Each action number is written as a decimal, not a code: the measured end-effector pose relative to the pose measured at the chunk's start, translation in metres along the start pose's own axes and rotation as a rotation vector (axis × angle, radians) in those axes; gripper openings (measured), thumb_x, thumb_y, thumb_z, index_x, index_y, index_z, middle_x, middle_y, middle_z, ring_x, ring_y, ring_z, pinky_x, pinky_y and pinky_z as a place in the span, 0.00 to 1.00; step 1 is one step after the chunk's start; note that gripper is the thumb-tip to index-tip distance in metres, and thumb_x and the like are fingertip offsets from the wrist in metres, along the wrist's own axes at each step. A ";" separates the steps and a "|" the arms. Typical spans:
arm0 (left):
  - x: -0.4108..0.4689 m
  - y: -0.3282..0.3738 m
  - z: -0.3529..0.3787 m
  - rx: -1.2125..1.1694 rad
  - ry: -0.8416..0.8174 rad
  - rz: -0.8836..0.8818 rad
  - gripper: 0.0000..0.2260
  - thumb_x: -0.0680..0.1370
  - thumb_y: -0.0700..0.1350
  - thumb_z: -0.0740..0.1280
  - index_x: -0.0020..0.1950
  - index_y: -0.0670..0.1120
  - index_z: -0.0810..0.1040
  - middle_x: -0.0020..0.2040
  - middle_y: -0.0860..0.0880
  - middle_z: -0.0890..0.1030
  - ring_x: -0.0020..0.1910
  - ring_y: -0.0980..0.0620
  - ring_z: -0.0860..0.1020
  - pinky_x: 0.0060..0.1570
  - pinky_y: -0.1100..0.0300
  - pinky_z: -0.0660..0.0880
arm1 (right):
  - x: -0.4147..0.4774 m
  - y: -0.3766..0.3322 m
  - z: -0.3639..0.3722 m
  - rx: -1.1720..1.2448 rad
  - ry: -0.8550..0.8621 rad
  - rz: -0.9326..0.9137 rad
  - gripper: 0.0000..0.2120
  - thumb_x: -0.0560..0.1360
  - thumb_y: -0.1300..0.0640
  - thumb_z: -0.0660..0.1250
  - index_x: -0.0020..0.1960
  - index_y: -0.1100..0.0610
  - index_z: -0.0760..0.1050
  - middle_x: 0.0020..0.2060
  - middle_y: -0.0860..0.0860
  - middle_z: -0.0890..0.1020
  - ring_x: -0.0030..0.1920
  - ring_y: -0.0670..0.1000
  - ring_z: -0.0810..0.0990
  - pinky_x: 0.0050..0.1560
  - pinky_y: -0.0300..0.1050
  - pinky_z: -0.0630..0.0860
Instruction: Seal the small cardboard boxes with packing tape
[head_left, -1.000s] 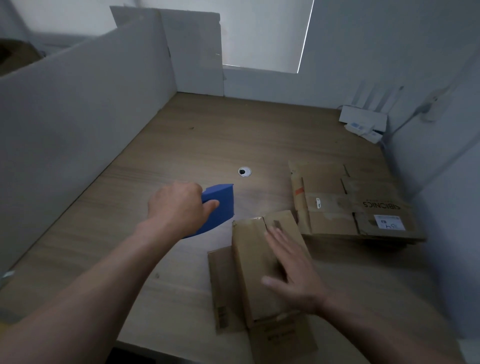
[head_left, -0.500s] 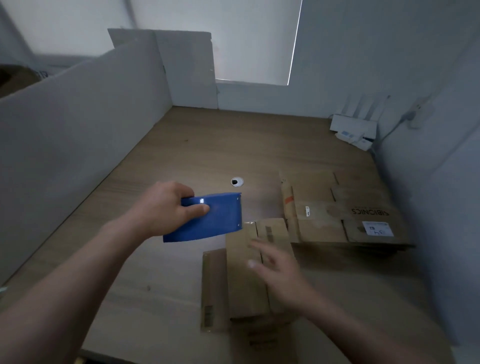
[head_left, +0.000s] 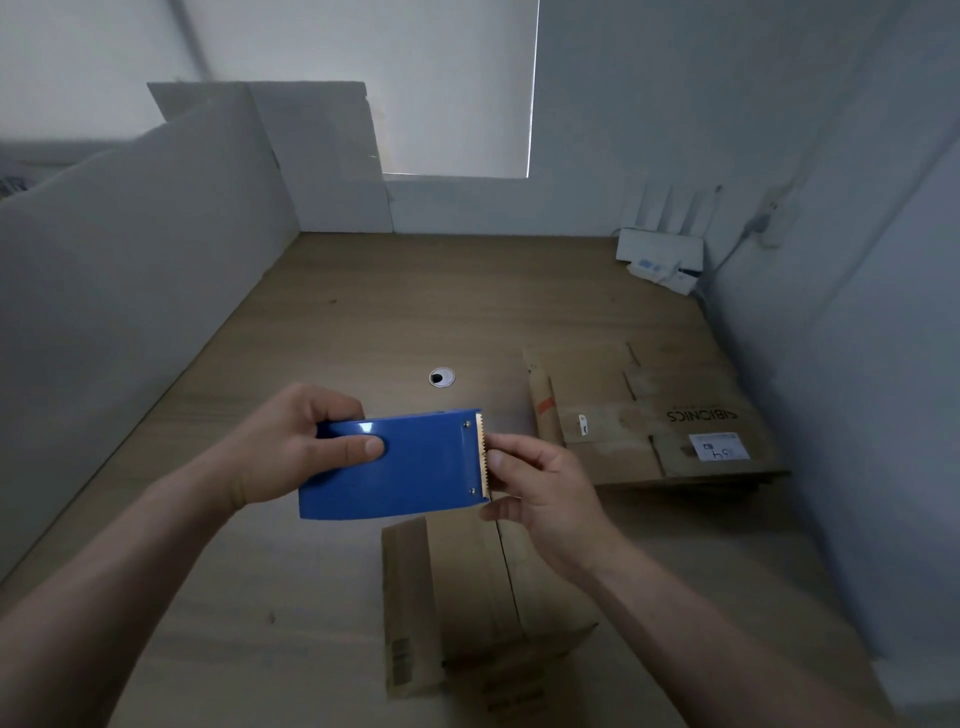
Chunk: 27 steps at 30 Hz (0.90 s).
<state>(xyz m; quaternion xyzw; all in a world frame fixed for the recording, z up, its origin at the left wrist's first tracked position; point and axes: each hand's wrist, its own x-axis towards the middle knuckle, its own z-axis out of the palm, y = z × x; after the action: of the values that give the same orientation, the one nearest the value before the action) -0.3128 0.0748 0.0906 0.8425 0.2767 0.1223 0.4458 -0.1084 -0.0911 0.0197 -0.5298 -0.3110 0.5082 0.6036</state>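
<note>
Nearest, at 6 o'clock: small cardboard box (head_left: 483, 597) lying on the surface (head_left: 363, 322), flaps folded shut, centre seam showing. Just above it, dead centre: blue tape dispenser (head_left: 400, 467), held up off the surface. Grips its 9 o'clock end with the left hand (head_left: 291, 447), thumb on top. Pinches at its toothed 3 o'clock edge with the right hand (head_left: 540, 488); tape between those fingers or not, cannot tell. Farther, at 2 o'clock: flattened cardboard boxes (head_left: 649, 421). Farthest, at 1 o'clock: white router (head_left: 660, 254).
</note>
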 end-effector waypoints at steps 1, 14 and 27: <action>0.000 0.000 0.000 -0.013 -0.006 -0.005 0.30 0.61 0.73 0.72 0.31 0.44 0.75 0.28 0.52 0.73 0.27 0.56 0.70 0.29 0.66 0.66 | 0.000 0.001 0.001 -0.001 0.004 0.000 0.12 0.82 0.62 0.61 0.61 0.57 0.80 0.52 0.54 0.85 0.48 0.50 0.83 0.43 0.48 0.79; 0.017 -0.014 -0.004 -0.077 -0.096 -0.035 0.26 0.63 0.64 0.74 0.29 0.43 0.71 0.27 0.52 0.69 0.27 0.53 0.67 0.28 0.63 0.65 | 0.012 -0.001 0.013 -0.326 0.240 -0.074 0.09 0.80 0.60 0.66 0.43 0.62 0.81 0.33 0.51 0.82 0.30 0.43 0.77 0.31 0.37 0.75; 0.026 -0.083 -0.008 -0.068 -0.050 -0.365 0.38 0.55 0.74 0.71 0.41 0.39 0.81 0.31 0.48 0.79 0.30 0.50 0.75 0.35 0.58 0.69 | 0.075 0.020 -0.067 -0.555 0.460 0.168 0.11 0.79 0.60 0.68 0.41 0.64 0.81 0.27 0.52 0.77 0.25 0.47 0.73 0.28 0.39 0.72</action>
<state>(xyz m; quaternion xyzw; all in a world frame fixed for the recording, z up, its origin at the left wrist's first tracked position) -0.3248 0.1328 0.0267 0.7655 0.4092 0.0277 0.4957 -0.0318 -0.0440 -0.0282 -0.7973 -0.2486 0.3201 0.4473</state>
